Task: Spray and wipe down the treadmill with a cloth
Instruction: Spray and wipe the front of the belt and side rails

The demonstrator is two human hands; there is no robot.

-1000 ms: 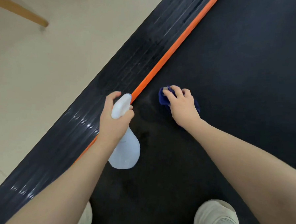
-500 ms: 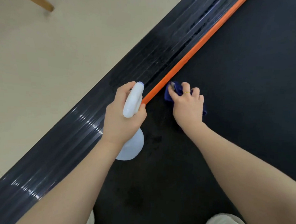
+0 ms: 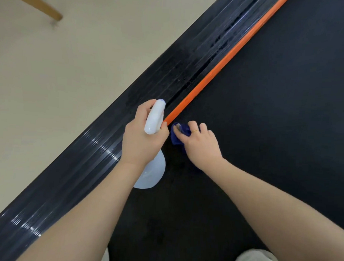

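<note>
The left hand [image 3: 141, 140] has its fingers wrapped around the neck of a white spray bottle [image 3: 152, 149], held over the treadmill, with the nozzle pointing up along the orange strip [image 3: 220, 65]. The bottle looks light and smooth, so the neck by the trigger is the best place to hold it. The right hand [image 3: 201, 146] has its fingers curled on a small blue cloth [image 3: 178, 134], pressing it on the black treadmill belt [image 3: 267, 115] just beside the orange strip. The cloth looks soft and floppy, so it is best bunched up under the fingers. The ribbed side rail [image 3: 148, 101] looks shiny.
</note>
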